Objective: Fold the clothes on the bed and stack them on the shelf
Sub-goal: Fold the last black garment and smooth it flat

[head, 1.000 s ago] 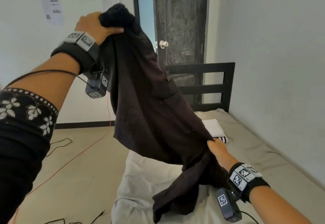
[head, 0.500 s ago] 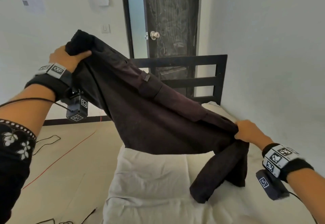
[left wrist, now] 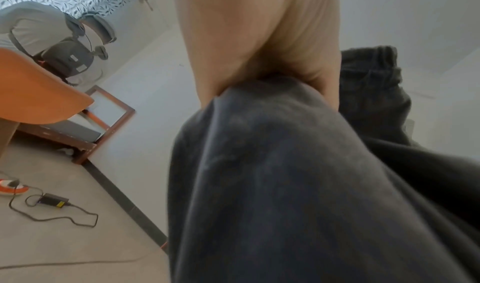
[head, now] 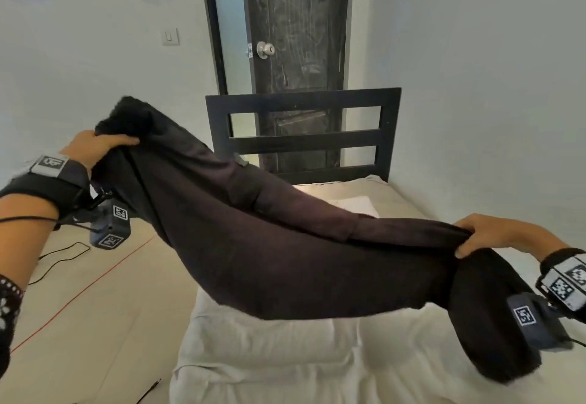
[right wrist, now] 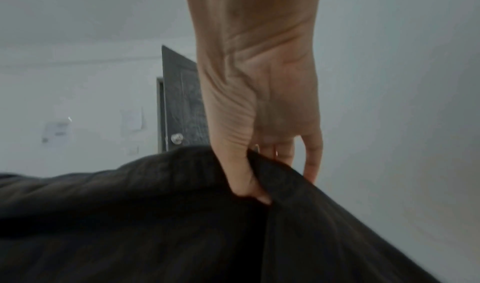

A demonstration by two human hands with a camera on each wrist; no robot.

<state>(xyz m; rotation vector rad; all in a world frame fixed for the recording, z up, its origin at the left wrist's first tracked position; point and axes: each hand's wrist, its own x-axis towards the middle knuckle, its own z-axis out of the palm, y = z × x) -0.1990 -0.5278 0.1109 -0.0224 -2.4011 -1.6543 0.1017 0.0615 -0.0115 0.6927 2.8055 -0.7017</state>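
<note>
The dark garment [head: 285, 245] hangs in the air above the bed [head: 285, 356], stretched between the two hands, so its long axis runs from upper left to lower right across the bed's width, not along it. The left hand [head: 95, 146] grips a bunched end high beyond the bed's left edge, fingers and thumb curled round the cloth. The right hand [head: 488, 235] pinches the other end lower, over the bed near its right edge, thumb [right wrist: 244, 184] pressed into a fold; past it a loose part droops toward the sheet. The right hand is nearer the bed, so laying the garment flat seems to depend on lowering the left end until both are level. A white folded item [head: 358, 205] lies toward the far end, near the headboard [head: 301, 142].
</note>
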